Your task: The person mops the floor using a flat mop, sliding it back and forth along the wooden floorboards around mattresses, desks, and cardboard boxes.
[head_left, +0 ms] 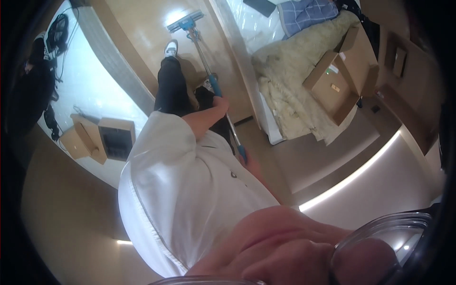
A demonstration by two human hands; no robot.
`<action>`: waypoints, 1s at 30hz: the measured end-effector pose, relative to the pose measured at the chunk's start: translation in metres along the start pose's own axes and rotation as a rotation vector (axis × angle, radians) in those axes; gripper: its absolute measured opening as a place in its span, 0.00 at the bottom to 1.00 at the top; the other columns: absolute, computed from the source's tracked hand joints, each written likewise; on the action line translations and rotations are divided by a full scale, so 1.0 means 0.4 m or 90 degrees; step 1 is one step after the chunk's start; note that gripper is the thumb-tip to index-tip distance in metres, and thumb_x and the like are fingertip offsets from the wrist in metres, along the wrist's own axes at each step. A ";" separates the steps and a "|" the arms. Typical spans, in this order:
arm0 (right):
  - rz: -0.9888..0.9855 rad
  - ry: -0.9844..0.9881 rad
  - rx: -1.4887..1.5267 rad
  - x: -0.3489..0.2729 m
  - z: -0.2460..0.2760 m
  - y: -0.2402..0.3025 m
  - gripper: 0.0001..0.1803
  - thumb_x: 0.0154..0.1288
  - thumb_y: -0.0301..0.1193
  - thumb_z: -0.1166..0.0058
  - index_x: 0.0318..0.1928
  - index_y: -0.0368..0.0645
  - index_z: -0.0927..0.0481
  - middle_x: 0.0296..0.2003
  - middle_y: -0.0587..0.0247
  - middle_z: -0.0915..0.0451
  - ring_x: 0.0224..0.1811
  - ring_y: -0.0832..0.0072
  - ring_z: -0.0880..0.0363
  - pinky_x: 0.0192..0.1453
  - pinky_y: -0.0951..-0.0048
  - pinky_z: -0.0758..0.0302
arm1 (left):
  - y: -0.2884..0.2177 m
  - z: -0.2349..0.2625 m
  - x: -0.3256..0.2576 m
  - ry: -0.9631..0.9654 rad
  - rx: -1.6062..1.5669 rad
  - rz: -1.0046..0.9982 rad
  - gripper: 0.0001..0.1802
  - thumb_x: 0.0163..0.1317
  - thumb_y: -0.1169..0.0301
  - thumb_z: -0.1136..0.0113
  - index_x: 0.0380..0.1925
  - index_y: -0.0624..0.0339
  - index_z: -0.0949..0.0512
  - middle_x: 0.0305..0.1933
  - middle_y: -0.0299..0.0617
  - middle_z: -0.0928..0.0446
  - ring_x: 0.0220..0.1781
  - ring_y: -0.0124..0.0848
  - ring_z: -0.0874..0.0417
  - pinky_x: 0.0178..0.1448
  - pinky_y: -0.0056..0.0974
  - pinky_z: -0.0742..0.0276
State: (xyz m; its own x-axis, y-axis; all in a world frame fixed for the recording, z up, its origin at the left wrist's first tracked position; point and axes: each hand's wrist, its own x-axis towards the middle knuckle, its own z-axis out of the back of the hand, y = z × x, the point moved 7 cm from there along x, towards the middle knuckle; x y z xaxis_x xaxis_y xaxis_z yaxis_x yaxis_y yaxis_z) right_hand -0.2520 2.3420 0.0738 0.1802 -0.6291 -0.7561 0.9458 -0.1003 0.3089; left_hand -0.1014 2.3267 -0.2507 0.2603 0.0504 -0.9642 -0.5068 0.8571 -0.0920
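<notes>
A mop with a silver pole (203, 58) and blue grips slants across the view. Its flat blue-and-grey head (186, 22) rests on the floor at the far end, beside a bright reflection. My left hand (220, 105) wraps round the pole just below the upper blue grip (215, 85). Lower down, close to my body, my right hand (250, 164) closes round the blue end grip (242, 152); its fingers are partly hidden. My white-shod foot (171, 48) stands forward on the floor, near the mop head.
Shiny floor (137, 28) runs between two plastic-covered beds. On the left bed (111, 90) lie an opened cardboard box (85, 137) and black cables (59, 33). A beige blanket (289, 71), a blue checked cloth (304, 14) and an open carton (332, 80) lie on the right one.
</notes>
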 end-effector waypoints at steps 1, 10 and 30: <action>-0.086 0.066 -0.001 0.055 -0.010 0.029 0.26 0.68 0.41 0.51 0.65 0.53 0.36 0.37 0.42 0.20 0.37 0.47 0.19 0.39 0.54 0.23 | -0.062 0.031 -0.009 0.011 -0.010 0.007 0.21 0.66 0.56 0.46 0.35 0.68 0.31 0.22 0.50 0.24 0.18 0.43 0.21 0.20 0.47 0.26; 0.041 0.000 0.107 0.653 -0.051 0.618 0.28 0.70 0.40 0.53 0.68 0.48 0.39 0.44 0.42 0.20 0.48 0.46 0.20 0.51 0.57 0.24 | -0.939 0.374 0.276 -0.029 -0.001 -0.231 0.29 0.71 0.50 0.59 0.27 0.68 0.28 0.15 0.50 0.26 0.13 0.44 0.21 0.16 0.44 0.26; -0.174 0.110 0.368 0.348 -0.071 0.116 0.27 0.70 0.36 0.50 0.68 0.48 0.35 0.30 0.68 0.26 0.25 0.83 0.30 0.30 0.78 0.28 | -0.390 0.055 0.233 -0.052 -0.057 -0.143 0.27 0.69 0.50 0.59 0.40 0.67 0.26 0.37 0.60 0.21 0.44 0.57 0.19 0.48 0.54 0.25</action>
State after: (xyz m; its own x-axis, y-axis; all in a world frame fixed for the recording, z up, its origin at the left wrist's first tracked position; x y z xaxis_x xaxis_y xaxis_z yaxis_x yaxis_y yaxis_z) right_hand -0.1755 2.2718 -0.0334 0.0408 -0.3944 -0.9180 0.6754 -0.6662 0.3162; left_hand 0.0201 2.2090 -0.3206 0.4383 -0.0911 -0.8942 -0.4993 0.8025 -0.3265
